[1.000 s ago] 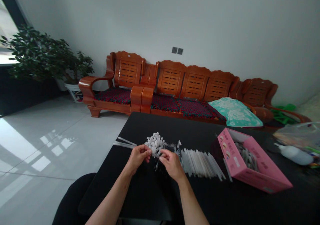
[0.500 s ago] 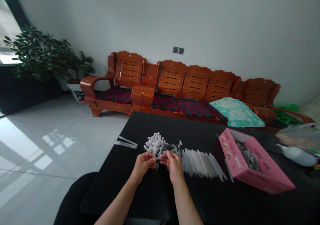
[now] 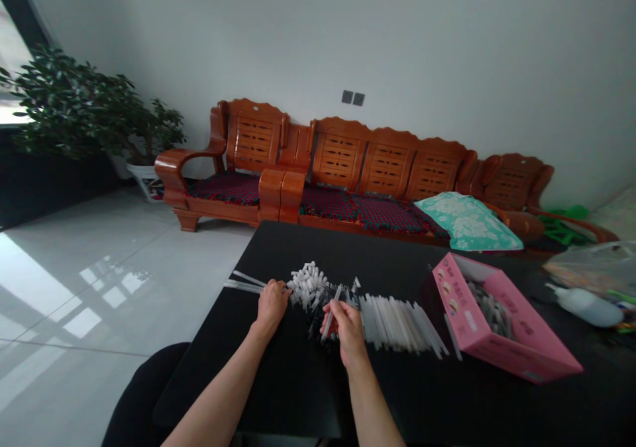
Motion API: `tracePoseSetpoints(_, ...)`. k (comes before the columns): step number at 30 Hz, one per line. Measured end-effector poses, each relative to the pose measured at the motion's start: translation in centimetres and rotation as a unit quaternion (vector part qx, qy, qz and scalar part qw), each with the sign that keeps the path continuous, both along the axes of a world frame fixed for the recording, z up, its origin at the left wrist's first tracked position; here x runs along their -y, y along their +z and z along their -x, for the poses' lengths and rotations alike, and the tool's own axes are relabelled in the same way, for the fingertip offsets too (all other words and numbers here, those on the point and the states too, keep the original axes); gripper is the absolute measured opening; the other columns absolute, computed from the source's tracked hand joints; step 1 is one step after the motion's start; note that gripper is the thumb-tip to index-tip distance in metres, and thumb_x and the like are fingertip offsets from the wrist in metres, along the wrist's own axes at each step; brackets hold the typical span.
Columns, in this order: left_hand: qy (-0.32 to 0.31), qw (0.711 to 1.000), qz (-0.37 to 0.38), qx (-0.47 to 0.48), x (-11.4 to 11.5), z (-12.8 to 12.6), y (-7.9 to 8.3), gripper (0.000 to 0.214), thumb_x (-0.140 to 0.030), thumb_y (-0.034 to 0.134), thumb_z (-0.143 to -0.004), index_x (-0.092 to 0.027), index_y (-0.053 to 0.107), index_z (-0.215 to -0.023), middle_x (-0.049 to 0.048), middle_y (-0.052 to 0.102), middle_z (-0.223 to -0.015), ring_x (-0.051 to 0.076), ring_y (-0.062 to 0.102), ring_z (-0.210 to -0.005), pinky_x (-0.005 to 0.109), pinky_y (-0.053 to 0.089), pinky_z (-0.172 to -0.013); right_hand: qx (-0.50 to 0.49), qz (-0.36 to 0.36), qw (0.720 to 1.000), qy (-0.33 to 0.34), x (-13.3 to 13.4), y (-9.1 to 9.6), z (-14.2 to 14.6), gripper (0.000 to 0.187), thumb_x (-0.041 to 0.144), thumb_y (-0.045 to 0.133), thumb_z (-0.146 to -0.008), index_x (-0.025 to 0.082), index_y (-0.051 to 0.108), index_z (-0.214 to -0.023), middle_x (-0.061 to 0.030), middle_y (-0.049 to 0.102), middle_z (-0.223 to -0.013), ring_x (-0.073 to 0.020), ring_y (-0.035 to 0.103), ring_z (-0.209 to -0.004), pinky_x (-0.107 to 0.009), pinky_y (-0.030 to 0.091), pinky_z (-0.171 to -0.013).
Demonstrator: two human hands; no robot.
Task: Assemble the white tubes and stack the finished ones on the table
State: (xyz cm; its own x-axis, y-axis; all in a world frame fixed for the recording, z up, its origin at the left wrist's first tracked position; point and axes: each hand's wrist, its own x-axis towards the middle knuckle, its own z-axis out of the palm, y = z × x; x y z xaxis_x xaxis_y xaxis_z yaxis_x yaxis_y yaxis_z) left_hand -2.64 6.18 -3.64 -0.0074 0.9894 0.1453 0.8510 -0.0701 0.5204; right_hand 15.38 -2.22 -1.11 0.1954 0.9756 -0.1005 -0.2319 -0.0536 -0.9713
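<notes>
My right hand (image 3: 346, 324) is closed on a thin clear tube (image 3: 332, 309) that points up and away from me, above a heap of dark thin parts (image 3: 322, 301). My left hand (image 3: 271, 302) is curled with its fingertips at the left edge of a pile of small white caps (image 3: 308, 281); what it grips, if anything, is hidden. A row of clear tubes (image 3: 397, 322) lies just right of my right hand on the black table (image 3: 298, 381). Two or three loose tubes (image 3: 243, 283) lie left of my left hand.
An open pink box (image 3: 501, 338) with more parts inside lies on its side at the right. A white squeeze bottle (image 3: 581, 303) and a clear plastic bag (image 3: 593, 268) are at the far right. Beyond the table stand a wooden sofa (image 3: 348, 169) and a potted plant (image 3: 89, 119).
My hands were together at the tube half a second ago. They have parted: the left went out left to the white caps, and the right kept the tube and tipped it upright.
</notes>
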Motion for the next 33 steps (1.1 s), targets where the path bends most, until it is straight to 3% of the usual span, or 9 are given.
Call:
tracePoseSetpoints(6, 0.015, 0.999, -0.038, 0.030, 0.8, -0.1, -0.8, 0.011, -0.024, 0.059, -0.085, -0.018, 0.066, -0.091, 0.0070, 0.065, -0.089, 0.021, 0.062, -0.082, 0.027, 0.040, -0.071, 0.019, 0.005, 0.999, 0.039, 0.4, 0.4, 0.3, 0.047, 0.059, 0.064, -0.076, 0.012, 0.061, -0.082, -0.0040, 0.066, -0.060, -0.0154, 0.062, -0.046, -0.022, 0.048, -0.040)
tracePoseSetpoints(11, 0.015, 0.993, -0.082, 0.085, 1.2, 0.0, -1.5, 0.005, -0.023, 0.061, -0.082, -0.020, 0.062, -0.086, 0.0044, 0.064, -0.085, 0.019, 0.062, -0.079, 0.027, 0.041, -0.070, 0.052, -0.004, 0.995, 0.088, 0.9, 0.8, 1.2, 0.047, 0.058, 0.060, -0.080, 0.011, 0.064, -0.087, -0.0004, 0.061, -0.053, -0.0110, 0.054, -0.037, -0.018, 0.040, -0.035)
tracePoseSetpoints(15, 0.021, 0.980, -0.058, 0.187, 1.2, 0.5, -1.6, 0.007, -0.024, 0.065, -0.077, -0.020, 0.061, -0.074, 0.0006, 0.063, -0.070, 0.017, 0.060, -0.066, 0.026, 0.042, -0.064, 0.089, 0.001, 0.990, 0.109, 1.0, 0.7, 1.3, 0.051, 0.060, 0.057, -0.080, 0.011, 0.066, -0.091, 0.0023, 0.057, -0.048, -0.0085, 0.046, -0.032, -0.017, 0.032, -0.031)
tracePoseSetpoints(17, 0.032, 0.958, -0.009, 0.284, 1.5, 0.8, -1.2, 0.012, -0.030, 0.067, -0.075, -0.019, 0.061, -0.073, -0.0010, 0.061, -0.062, 0.015, 0.058, -0.057, 0.025, 0.042, -0.057, 0.121, -0.002, 0.986, 0.116, 1.1, 0.6, 1.2, 0.050, 0.059, 0.053, -0.083, 0.011, 0.067, -0.093, 0.0037, 0.055, -0.047, -0.0072, 0.041, -0.030, -0.017, 0.027, -0.031)
tracePoseSetpoints(19, 0.025, 0.914, 0.035, 0.404, 2.1, 1.0, -0.7, 0.020, -0.037, 0.069, -0.073, -0.018, 0.062, -0.075, -0.0022, 0.059, -0.058, 0.014, 0.055, -0.051, 0.024, 0.042, -0.051, 0.170, -0.021, 0.977, 0.125, 1.3, 0.7, 1.1, 0.046, 0.055, 0.049, -0.087, 0.012, 0.067, -0.092, 0.0051, 0.052, -0.045, -0.0065, 0.039, -0.032, -0.017, 0.026, -0.033)
tracePoseSetpoints(22, -0.016, 0.838, 0.060, 0.543, 3.0, 1.1, 0.4, 0.029, -0.042, 0.072, -0.070, -0.016, 0.062, -0.076, -0.0027, 0.059, -0.059, 0.011, 0.053, -0.050, 0.021, 0.042, -0.049, 0.263, -0.066, 0.953, 0.134, 1.5, 1.1, 1.2, 0.041, 0.046, 0.046, -0.092, 0.014, 0.066, -0.078, 0.0058, 0.046, -0.042, -0.0073, 0.042, -0.038, -0.018, 0.029, -0.042)
tracePoseSetpoints(24, -0.035, 0.813, 0.064, 0.578, 3.4, 1.2, 1.1, 0.031, -0.044, 0.074, -0.069, -0.015, 0.063, -0.077, -0.0026, 0.060, -0.060, 0.009, 0.051, -0.050, 0.019, 0.041, -0.048, 0.316, -0.087, 0.935, 0.132, 1.6, 1.4, 1.4, 0.041, 0.043, 0.046, -0.093, 0.016, 0.060, -0.065, 0.0054, 0.044, -0.042, -0.0078, 0.043, -0.042, -0.020, 0.029, -0.046)
tracePoseSetpoints(27, -0.050, 0.806, 0.063, 0.586, 3.8, 1.2, 1.9, 0.031, -0.044, 0.073, -0.071, -0.015, 0.063, -0.076, -0.0030, 0.059, -0.059, 0.007, 0.048, -0.047, 0.017, 0.038, -0.045, 0.364, -0.104, 0.916, 0.133, 1.6, 1.9, 1.7, 0.043, 0.040, 0.046, -0.093, 0.017, 0.050, -0.057, 0.0054, 0.042, -0.045, -0.0081, 0.040, -0.046, -0.022, 0.025, -0.048)
tracePoseSetpoints(33, -0.071, 0.825, 0.060, 0.557, 3.8, 1.4, 2.2, 0.031, -0.045, 0.071, -0.073, -0.015, 0.064, -0.076, -0.0033, 0.058, -0.055, 0.007, 0.047, -0.045, 0.017, 0.036, -0.043, 0.404, -0.126, 0.895, 0.142, 1.7, 2.6, 1.6, 0.041, 0.035, 0.046, -0.093, 0.019, 0.041, -0.056, 0.0062, 0.034, -0.051, -0.0086, 0.034, -0.051, -0.024, 0.021, -0.051)
